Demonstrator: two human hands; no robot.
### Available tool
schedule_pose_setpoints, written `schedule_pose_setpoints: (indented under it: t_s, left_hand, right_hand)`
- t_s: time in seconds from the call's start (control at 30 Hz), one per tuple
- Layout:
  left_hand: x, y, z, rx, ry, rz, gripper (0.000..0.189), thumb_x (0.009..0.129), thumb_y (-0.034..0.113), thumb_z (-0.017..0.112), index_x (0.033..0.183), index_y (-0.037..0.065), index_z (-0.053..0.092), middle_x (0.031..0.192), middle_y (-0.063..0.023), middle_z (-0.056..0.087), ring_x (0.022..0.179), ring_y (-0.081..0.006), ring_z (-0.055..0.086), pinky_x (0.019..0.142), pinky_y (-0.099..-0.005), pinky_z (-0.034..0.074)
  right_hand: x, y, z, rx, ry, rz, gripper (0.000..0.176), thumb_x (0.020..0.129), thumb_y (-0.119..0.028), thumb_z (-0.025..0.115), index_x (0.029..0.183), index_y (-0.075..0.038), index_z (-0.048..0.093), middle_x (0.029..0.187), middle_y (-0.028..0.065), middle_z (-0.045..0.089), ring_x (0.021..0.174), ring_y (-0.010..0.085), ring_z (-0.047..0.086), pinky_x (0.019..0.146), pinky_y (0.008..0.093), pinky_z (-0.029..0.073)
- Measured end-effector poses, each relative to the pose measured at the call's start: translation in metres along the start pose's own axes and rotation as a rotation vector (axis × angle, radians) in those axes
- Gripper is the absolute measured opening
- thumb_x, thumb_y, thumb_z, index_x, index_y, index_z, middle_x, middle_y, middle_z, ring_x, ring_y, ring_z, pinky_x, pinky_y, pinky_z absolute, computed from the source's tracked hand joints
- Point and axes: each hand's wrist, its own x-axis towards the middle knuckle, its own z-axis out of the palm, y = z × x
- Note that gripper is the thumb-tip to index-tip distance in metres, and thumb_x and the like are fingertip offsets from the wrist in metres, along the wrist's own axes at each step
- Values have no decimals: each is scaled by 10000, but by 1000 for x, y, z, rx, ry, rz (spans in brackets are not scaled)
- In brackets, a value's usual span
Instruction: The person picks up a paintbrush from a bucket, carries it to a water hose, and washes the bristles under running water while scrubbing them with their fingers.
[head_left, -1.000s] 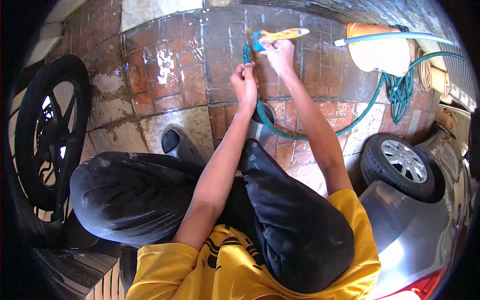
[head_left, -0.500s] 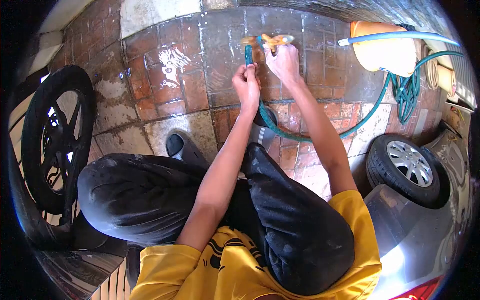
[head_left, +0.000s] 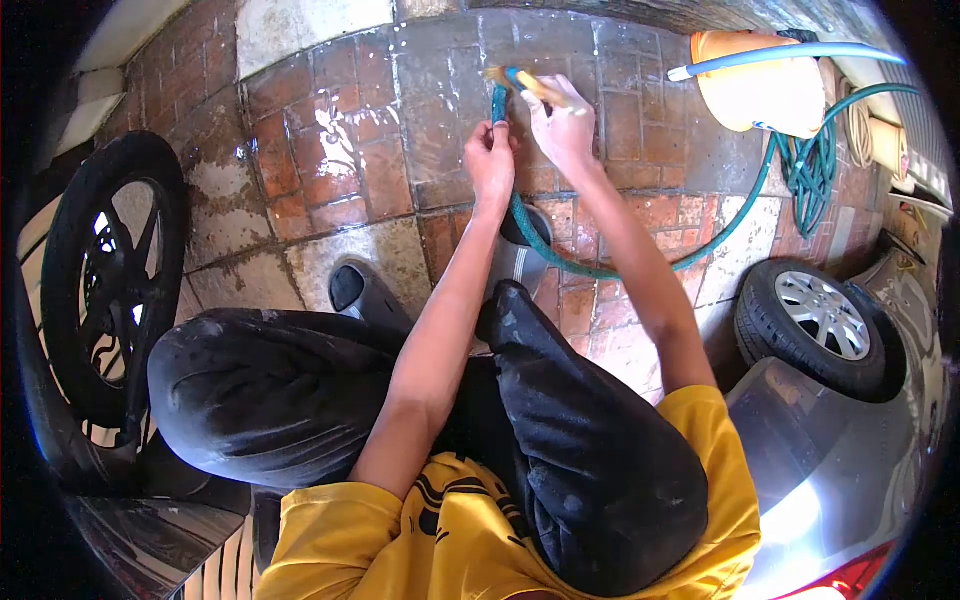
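My left hand (head_left: 489, 165) is closed around a green hose (head_left: 577, 267) just below its open end, which points away from me over the wet bricks. My right hand (head_left: 566, 128) grips a paintbrush (head_left: 536, 88) by its yellowish wooden handle. A blue band shows on the brush, and its brown bristles point left, right at the hose's mouth. From my left hand the hose loops under my right forearm and off to the right.
Wet brick paving (head_left: 290, 150) lies ahead. At right are an orange-and-white container (head_left: 762, 95), a light blue pipe (head_left: 800, 55), coiled hose (head_left: 808, 185) and a car wheel (head_left: 820, 315). A black spoked wheel (head_left: 115, 275) stands at left. My sandalled foot (head_left: 365, 290) is near.
The paintbrush has tilted, with its bristle end now up and left and its handle slanting down to the right. My left hand keeps hold of the hose in nearly the same place.
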Motion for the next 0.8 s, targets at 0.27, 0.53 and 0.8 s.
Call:
schedule_pose_setpoints:
  t_s: [0.27, 0.53, 0.8]
  left_hand:
    - [15, 52, 4, 701, 109, 685, 738, 811, 128, 785, 1456, 42, 436, 1454, -224, 375, 1257, -382, 504, 1053, -502, 437]
    - [83, 92, 29, 768, -272, 869, 497, 840, 116, 745, 1234, 14, 459, 1160, -279, 625, 1054, -478, 634, 846, -545, 535]
    - [99, 84, 14, 975, -237, 675, 313, 823, 93, 665, 1117, 1, 610, 895, -293, 699, 899, -486, 680, 799, -568, 545]
  right_hand:
    - [20, 23, 11, 1016, 340, 564, 164, 927, -58, 708, 1062, 33, 691, 978, 98, 720, 728, 135, 673, 572, 263, 587]
    - [58, 22, -6, 1080, 167, 479, 242, 945, -96, 667, 1147, 38, 677, 993, 108, 722, 741, 154, 693, 578, 268, 600]
    - [54, 3, 11, 1012, 120, 588, 342, 947, -254, 738, 1157, 12, 701, 871, 48, 698, 610, 121, 647, 513, 243, 579]
